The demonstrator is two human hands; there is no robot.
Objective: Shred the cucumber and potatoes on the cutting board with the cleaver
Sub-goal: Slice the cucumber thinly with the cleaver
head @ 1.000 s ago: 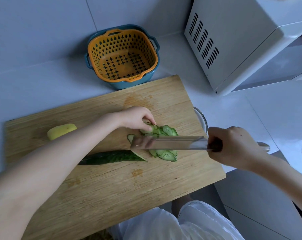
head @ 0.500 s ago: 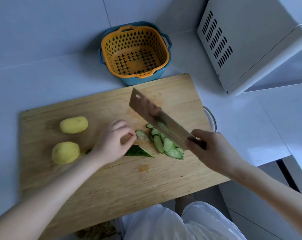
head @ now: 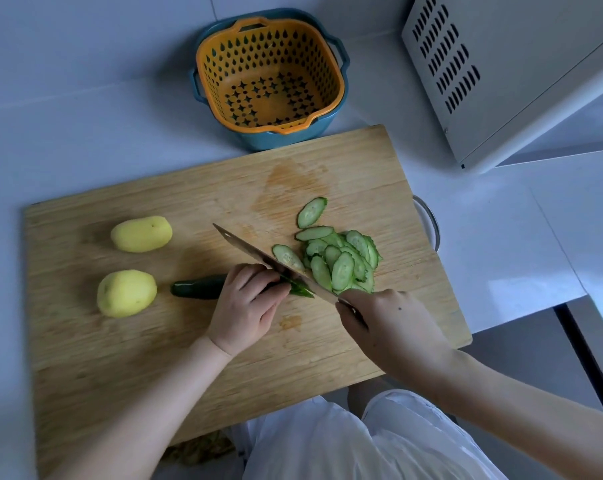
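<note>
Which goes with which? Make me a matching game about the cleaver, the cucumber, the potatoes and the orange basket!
Things:
1. cleaver
2. cucumber
3. potatoes
4. orange strainer basket

Places:
A. sitting inside a blue bowl behind the board
B. gripped by the left hand
C. lying whole on the left part of the cutting board
D. held by the right hand

Pairs: 1-D, 2-B, 3-C, 4-A
</note>
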